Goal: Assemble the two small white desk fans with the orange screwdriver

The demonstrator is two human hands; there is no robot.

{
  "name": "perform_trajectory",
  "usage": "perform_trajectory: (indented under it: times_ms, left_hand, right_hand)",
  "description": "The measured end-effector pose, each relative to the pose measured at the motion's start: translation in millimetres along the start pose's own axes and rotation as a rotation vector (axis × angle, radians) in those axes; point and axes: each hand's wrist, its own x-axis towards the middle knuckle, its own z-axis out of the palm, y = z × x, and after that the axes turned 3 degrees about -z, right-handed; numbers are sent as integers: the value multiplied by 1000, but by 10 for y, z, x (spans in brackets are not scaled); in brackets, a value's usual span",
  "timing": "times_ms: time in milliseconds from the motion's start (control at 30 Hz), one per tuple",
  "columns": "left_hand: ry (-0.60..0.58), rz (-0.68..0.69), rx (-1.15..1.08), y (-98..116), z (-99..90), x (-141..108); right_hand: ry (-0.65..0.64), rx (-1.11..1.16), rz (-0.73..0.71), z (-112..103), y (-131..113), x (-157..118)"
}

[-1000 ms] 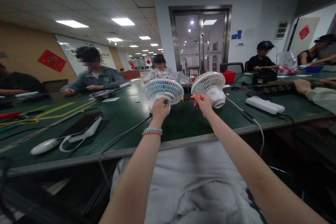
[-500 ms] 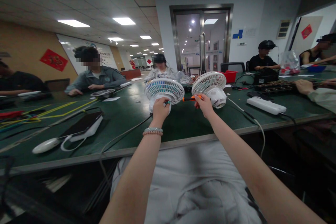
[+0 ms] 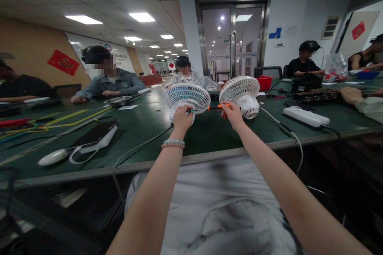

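Observation:
My left hand (image 3: 183, 118) is closed, pinching a thin tool with a teal part (image 3: 189, 111); most of it is hidden by the fingers. It is in front of a white fan (image 3: 187, 95) with a round grille, partly covering its base. An orange-and-black screwdriver (image 3: 218, 107) is in the closed fingers of my right hand (image 3: 232, 114), pointing left towards my left hand. The two tools' ends come close together; whether they touch I cannot tell. Just behind my right hand, a second white fan (image 3: 241, 91) lies tilted, its vented motor housing facing me.
On the green table (image 3: 209, 137) a phone (image 3: 95, 132) and a white handheld device (image 3: 54, 157) lie left. A white power strip (image 3: 305, 116) is at the right, with cables (image 3: 283, 124) near it. A red bin (image 3: 265, 83) stands behind. Several people sit around.
The view has tilted and shifted slightly, so the table appears a little higher in the picture. Both hands keep their grips and stay in front of the fans.

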Motion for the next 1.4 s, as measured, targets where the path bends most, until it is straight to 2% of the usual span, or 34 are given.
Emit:
perform_trajectory:
  times_ms: [433,633,933,1133,1400]
  left_hand:
    - [-19,-16,14,28,-4,2]
    - [-4,-5,13,16,4,0]
    - [-13,-32,13,26,-19,-4]
    - [13,-17,5,11,-19,-7]
    - [20,0,13,-1,-8,-14]
  right_hand:
    - [-7,-71,14,-24,3,5]
    - [41,-167,-26,-30,29,-1]
    - [22,-131,-36,-3,68,10]
    - [37,-224,-5,-22,82,0]
    - [50,-358,-36,-26,53,-37]
